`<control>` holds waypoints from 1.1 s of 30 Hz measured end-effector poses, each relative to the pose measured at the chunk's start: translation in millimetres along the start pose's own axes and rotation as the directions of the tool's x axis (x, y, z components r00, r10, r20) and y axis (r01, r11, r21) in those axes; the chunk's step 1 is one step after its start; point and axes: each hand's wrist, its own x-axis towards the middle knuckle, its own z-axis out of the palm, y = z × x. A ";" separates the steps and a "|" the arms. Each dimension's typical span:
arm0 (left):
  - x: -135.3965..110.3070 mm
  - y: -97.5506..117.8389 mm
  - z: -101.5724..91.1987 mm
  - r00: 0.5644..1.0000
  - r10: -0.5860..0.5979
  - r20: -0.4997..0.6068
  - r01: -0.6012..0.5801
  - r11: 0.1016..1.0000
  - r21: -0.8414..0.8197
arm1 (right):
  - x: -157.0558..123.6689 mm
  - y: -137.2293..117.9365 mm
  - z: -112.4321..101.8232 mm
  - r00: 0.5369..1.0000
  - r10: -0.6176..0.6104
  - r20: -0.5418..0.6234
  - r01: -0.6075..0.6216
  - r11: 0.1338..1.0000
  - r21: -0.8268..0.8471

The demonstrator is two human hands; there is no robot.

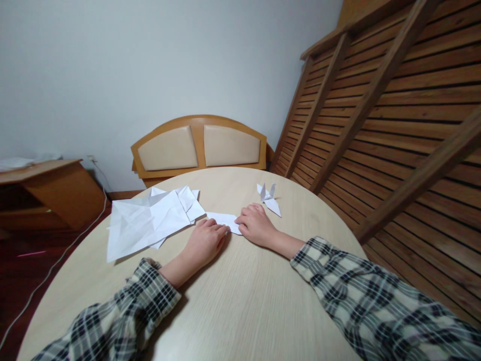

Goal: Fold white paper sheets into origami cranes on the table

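Observation:
A small folded piece of white paper (225,220) lies flat on the round pale wooden table (240,301). My left hand (205,243) rests palm down with its curled fingers pressing the paper's near left edge. My right hand (255,223) pinches and presses the paper's right end with bent fingers. Both arms wear plaid sleeves.
A pile of creased white paper sheets (150,220) lies left of my hands. A finished white paper crane (268,196) stands just beyond my right hand. A padded wooden chair back (199,145) is across the table, a slatted wooden frame (394,115) leans at right, a low desk (45,190) at left.

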 end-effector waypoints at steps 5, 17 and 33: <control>0.4 2.9 -2.7 0.998 -0.058 0.028 0.057 0.998 0.016 | 0.7 0.0 -1.7 1.000 -0.010 0.019 0.010 0.999 0.032; -2.2 -0.9 3.4 0.997 -0.079 -0.005 0.079 0.997 0.012 | -0.8 1.4 -6.1 0.998 -0.052 0.042 0.041 0.972 0.230; -2.9 -3.7 6.4 0.989 -0.141 -0.044 0.134 0.982 -0.135 | 0.0 2.3 -9.3 0.996 -0.073 0.049 0.055 0.953 0.298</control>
